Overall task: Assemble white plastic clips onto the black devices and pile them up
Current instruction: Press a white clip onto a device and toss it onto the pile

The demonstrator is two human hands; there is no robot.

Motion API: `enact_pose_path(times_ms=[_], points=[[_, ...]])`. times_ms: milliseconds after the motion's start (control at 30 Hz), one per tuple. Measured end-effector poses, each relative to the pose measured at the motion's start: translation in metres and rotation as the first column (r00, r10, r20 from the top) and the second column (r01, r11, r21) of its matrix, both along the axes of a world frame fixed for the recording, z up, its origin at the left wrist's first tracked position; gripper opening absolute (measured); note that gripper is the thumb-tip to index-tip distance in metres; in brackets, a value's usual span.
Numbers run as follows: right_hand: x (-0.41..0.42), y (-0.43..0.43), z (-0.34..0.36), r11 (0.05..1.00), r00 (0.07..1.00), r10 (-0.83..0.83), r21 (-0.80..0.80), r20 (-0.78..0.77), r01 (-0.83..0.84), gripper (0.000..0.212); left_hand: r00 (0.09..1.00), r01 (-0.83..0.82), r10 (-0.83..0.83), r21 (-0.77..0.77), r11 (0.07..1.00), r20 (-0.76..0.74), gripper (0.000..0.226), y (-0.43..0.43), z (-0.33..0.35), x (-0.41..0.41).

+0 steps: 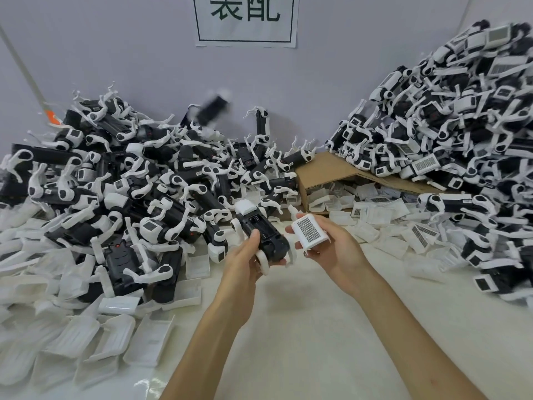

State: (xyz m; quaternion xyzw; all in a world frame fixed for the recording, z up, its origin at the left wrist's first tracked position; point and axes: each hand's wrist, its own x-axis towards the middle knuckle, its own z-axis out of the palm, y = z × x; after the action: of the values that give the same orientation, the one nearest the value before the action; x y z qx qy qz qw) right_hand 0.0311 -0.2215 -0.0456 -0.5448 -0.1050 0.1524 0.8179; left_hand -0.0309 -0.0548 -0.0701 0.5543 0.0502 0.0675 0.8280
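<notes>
Dead center of the frame, the left hand (pixel 245 261) has thumb and fingers wrapped round a black device (pixel 268 238), which is angled up and away. Just right of it, the right hand (pixel 334 249) is gripping a white clip (pixel 310 230) with a grid sticker, close to the device but not touching. A big heap (pixel 115 174) of devices fills the left, a taller heap (pixel 461 125) climbs the upper right, with a cardboard box (pixel 331 171) between them and a white table (pixel 302 327) underneath.

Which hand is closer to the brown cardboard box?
Right. The right hand is right in front of the cardboard box; the left hand is farther, down and to the box's left.
</notes>
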Motion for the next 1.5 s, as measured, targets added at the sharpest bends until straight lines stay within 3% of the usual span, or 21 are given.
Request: enact_pose_path(times_ms=[133, 367, 567, 667, 733, 800, 1033, 1233, 1500], points=[[0.000, 0.001, 0.002, 0.987, 0.995, -0.001, 0.157, -0.103, 0.018, 0.032, 0.999, 0.042, -0.042, 0.022, 0.999, 0.024, 0.061, -0.001, 0.001, -0.002], [0.000, -0.004, 0.004, 0.958, 0.997, 0.018, 0.288, -0.078, 0.006, 0.026, 0.996, 0.063, -0.068, 0.092, 0.994, 0.052, 0.054, -0.002, -0.002, -0.002], [-0.004, 0.004, 0.002, 0.982, 0.999, -0.034, 0.185, 0.013, 0.031, 0.045, 0.997, 0.009, -0.022, 0.171, 0.985, 0.074, 0.048, -0.007, -0.003, -0.003], [-0.006, 0.009, -0.001, 0.991, 0.995, -0.066, 0.124, 0.074, 0.057, 0.028, 0.993, -0.010, -0.016, 0.222, 0.975, 0.113, 0.039, -0.010, -0.003, -0.003], [-0.007, 0.012, -0.005, 0.996, 0.985, -0.085, 0.032, 0.148, 0.081, 0.008, 0.990, -0.048, 0.010, 0.268, 0.962, 0.139, 0.020, -0.012, -0.004, -0.003], [-0.008, 0.014, -0.008, 0.990, 0.971, -0.099, -0.073, 0.219, 0.117, 0.010, 0.987, -0.094, 0.049, 0.307, 0.947, 0.151, 0.010, -0.013, -0.005, -0.002], [-0.011, 0.017, -0.009, 0.964, 0.926, -0.111, -0.189, 0.360, 0.188, 0.016, 0.980, -0.123, 0.060, 0.338, 0.933, 0.190, 0.016, -0.014, -0.002, -0.005], [-0.008, 0.013, -0.009, 0.962, 0.919, -0.114, -0.188, 0.378, 0.197, 0.012, 0.985, -0.027, -0.032, 0.337, 0.941, 0.168, 0.025, -0.012, -0.001, -0.008], [-0.005, 0.015, -0.013, 0.955, 0.904, -0.140, -0.185, 0.404, 0.231, 0.012, 0.988, -0.040, 0.001, 0.247, 0.968, 0.155, 0.020, -0.009, 0.001, -0.008]])
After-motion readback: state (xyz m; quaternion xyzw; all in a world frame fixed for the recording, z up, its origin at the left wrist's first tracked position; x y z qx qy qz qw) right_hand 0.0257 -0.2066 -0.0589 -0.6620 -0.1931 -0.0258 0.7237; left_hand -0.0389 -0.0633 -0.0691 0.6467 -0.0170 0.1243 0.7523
